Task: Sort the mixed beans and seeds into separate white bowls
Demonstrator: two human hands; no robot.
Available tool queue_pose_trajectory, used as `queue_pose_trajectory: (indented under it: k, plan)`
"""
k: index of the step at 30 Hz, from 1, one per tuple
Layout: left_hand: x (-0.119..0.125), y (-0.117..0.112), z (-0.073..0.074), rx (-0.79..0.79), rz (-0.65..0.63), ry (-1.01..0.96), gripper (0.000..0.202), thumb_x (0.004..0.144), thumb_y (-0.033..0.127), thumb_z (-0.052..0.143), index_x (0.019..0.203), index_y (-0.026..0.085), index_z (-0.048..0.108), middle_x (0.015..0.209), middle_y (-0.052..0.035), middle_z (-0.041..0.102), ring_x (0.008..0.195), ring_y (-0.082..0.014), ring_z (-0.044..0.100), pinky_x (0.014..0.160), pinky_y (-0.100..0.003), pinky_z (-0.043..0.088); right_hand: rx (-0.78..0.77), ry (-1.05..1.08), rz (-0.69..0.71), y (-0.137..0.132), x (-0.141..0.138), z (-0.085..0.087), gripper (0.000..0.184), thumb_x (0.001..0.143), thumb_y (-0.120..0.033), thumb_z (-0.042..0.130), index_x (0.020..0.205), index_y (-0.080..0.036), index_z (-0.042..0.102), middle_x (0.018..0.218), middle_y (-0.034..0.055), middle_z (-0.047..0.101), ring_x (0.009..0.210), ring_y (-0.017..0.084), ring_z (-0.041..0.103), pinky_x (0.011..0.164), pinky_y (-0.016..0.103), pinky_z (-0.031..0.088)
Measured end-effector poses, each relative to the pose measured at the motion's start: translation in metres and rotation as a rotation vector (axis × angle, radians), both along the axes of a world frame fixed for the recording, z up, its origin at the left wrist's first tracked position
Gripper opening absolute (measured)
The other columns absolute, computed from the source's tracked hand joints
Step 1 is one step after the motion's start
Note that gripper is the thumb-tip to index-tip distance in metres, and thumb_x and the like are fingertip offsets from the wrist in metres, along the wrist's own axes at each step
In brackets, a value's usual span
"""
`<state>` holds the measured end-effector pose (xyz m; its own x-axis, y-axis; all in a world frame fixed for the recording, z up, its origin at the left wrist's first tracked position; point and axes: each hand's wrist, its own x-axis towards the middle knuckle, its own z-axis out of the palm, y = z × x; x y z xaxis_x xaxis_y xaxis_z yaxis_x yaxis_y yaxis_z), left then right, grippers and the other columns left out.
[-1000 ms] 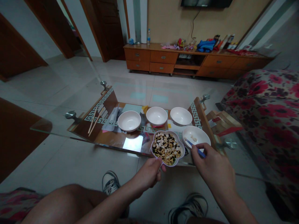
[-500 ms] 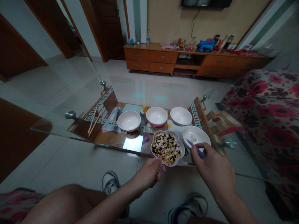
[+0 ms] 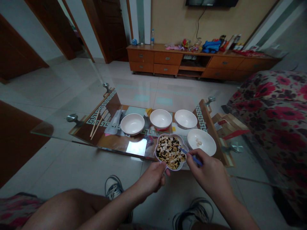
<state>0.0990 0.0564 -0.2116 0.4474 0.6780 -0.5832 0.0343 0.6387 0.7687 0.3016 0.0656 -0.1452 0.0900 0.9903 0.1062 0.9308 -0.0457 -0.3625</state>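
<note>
left hand (image 3: 152, 179): closed, fingers and thumb gripping the rim of a flower-shaped white dish (image 3: 170, 152), which is held up at the near edge of the glass-top table (image 3: 54, 133). the dish is filled with mixed dark beans, yellow soybeans and pale seeds.

right hand (image 3: 208, 171): closed in a pinch on blue tweezers (image 3: 195, 160), the tip reaching over the right rim of the dish. the light is poor and the tip is small in view, so it cannot be confirmed whether a bean is held there.

a white bowl (image 3: 206, 143) lies just beside the dish, on the far right of the table, with a few pale seeds in it. three further white bowls stand in a row beyond: left (image 3: 132, 124), middle (image 3: 160, 119) and right (image 3: 185, 119). two wooden chopsticks (image 3: 95, 123) and a plastic packet (image 3: 115, 124) lie at the table's left end.

a cardboard box (image 3: 230, 126) sits under the table's right side, beside a red-flowered sofa (image 3: 275, 111). a wooden sideboard (image 3: 168, 59) stands against the far wall, with assorted items on top. the person's sneakers (image 3: 114, 188) are on the tiled floor below.
</note>
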Motion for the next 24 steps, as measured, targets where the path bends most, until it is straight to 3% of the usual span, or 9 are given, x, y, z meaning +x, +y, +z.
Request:
queue_pose_trajectory:
  k: [8,17,24]
  plan:
    - [0.000,0.000,0.002,0.002,0.015,-0.011,0.054,0.088,0.072,0.035,0.085,0.020,0.052,0.044,0.0087,0.040,0.033,-0.0063,0.020,0.037,-0.020,0.015,-0.158,0.063,0.100,-0.003,-0.011,-0.005,0.026,0.088,-0.046,0.051,0.083,-0.026,0.067,0.069,0.0011,0.070,0.064,0.019,0.067,0.058,0.027,0.042]
    - [0.001,0.001,0.009,-0.007,0.010,0.018,0.056,0.085,0.074,0.036,0.084,0.020,0.051,0.044,0.0089,0.040,0.032,-0.0062,0.020,0.037,-0.020,0.015,-0.200,0.034,0.108,-0.003,-0.012,-0.008,0.027,0.089,-0.046,0.050,0.088,-0.026,0.067,0.073,0.0022,0.072,0.067,0.021,0.069,0.059,0.028,0.042]
    - [0.001,0.001,0.002,-0.010,0.003,0.013,0.058,0.084,0.076,0.035,0.086,0.020,0.052,0.044,0.0088,0.041,0.032,-0.0060,0.020,0.037,-0.019,0.015,-0.215,0.058,0.103,-0.003,-0.013,-0.009,0.026,0.089,-0.044,0.049,0.090,-0.026,0.069,0.074,0.0025,0.073,0.068,0.020,0.069,0.059,0.028,0.041]
